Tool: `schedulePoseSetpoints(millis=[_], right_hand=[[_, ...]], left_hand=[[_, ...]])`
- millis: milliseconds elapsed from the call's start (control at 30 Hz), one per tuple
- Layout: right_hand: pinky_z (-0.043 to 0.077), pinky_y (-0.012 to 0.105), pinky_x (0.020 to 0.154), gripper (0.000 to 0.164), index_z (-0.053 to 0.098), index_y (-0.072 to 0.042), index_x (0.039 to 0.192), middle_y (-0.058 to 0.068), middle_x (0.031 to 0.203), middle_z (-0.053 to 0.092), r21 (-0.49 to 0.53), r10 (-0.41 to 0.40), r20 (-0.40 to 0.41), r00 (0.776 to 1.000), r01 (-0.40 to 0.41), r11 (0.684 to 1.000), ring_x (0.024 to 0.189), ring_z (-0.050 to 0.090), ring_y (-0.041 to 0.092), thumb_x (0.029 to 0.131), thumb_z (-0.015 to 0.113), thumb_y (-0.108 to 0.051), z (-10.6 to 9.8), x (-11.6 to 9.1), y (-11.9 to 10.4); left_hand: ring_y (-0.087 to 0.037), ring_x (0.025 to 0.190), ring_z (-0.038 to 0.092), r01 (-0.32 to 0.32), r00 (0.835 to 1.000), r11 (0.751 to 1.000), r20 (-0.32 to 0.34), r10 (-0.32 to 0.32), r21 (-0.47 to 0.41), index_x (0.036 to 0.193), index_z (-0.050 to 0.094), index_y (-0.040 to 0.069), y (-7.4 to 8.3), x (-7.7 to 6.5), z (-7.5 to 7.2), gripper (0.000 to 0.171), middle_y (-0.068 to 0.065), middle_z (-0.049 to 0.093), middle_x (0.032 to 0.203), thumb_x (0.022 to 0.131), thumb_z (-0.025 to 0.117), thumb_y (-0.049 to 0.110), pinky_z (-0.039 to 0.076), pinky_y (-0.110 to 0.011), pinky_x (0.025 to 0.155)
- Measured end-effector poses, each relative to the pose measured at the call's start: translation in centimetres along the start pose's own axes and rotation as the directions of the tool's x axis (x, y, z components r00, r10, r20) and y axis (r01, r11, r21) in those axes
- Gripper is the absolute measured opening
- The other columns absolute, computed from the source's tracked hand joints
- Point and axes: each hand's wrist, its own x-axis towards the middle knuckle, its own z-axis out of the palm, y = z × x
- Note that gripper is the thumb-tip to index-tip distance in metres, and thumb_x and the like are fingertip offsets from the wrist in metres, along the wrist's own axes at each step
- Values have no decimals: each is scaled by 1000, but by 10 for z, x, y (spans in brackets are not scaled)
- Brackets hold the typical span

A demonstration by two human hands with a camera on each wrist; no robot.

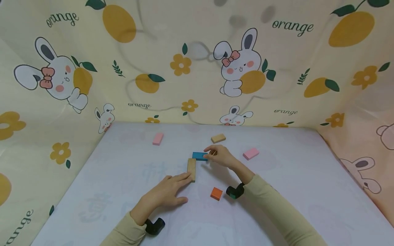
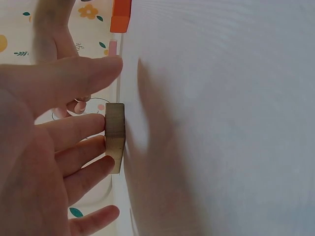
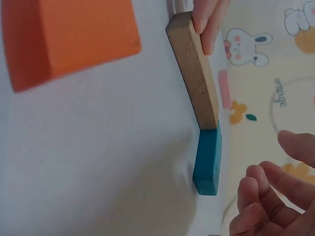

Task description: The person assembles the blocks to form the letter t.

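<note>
A natural wood block point(image 1: 191, 169) lies flat on the table, its long side pointing away from me. Fingertips of my left hand point(image 1: 166, 191) rest on its near part, the fingers nearly straight and the thumb spread apart. At the block's far end a blue block point(image 1: 199, 156) lies crosswise; in the right wrist view the wood block and blue block point(image 3: 208, 160) meet end to corner. My right hand point(image 1: 222, 156) hovers by the blue block's right end, its fingers loosely bent. In the right wrist view, a gap shows between those fingers point(image 3: 256, 184) and the blue block.
An orange block point(image 1: 216, 193) lies nearer to me, between the two forearms. Farther back are a pink block point(image 1: 158, 139) on the left, another wood block point(image 1: 218, 138), and a second pink block point(image 1: 250, 153) on the right. A patterned cloth point(image 1: 197, 85) hangs behind the white table point(image 1: 123, 205).
</note>
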Motion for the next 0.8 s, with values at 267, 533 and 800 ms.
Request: schedulePoseSetpoints(millis=[267,533,800], right_hand=[[47,19,70,30,65,5,113,16,90,68,-109,-130,13,991,130,985,79,58,15,91,64,-17,5,-8,-5],[57,39,80,32,64,6,113,15,95,69,-211,-282,89,955,295,932,88,64,22,92,64,-17,10,-15,-8],[53,43,96,34,64,0,119,14,114,67,-324,-254,175,951,299,898,109,63,27,95,60,-24,17,-18,-14]], left_hand=[[-25,142,41,7,1000,1000,5,-7,-4,147,41,15,2,-1,-1,69,-5,36,158,87,69,35,38,-52,109],[-24,141,44,-11,1000,1000,-11,11,4,146,43,15,2,-2,0,68,-6,38,157,86,69,34,40,-52,106],[-24,141,44,-15,1000,1000,-12,15,3,147,41,14,1,-2,-1,69,-7,37,157,87,69,34,40,-53,106]])
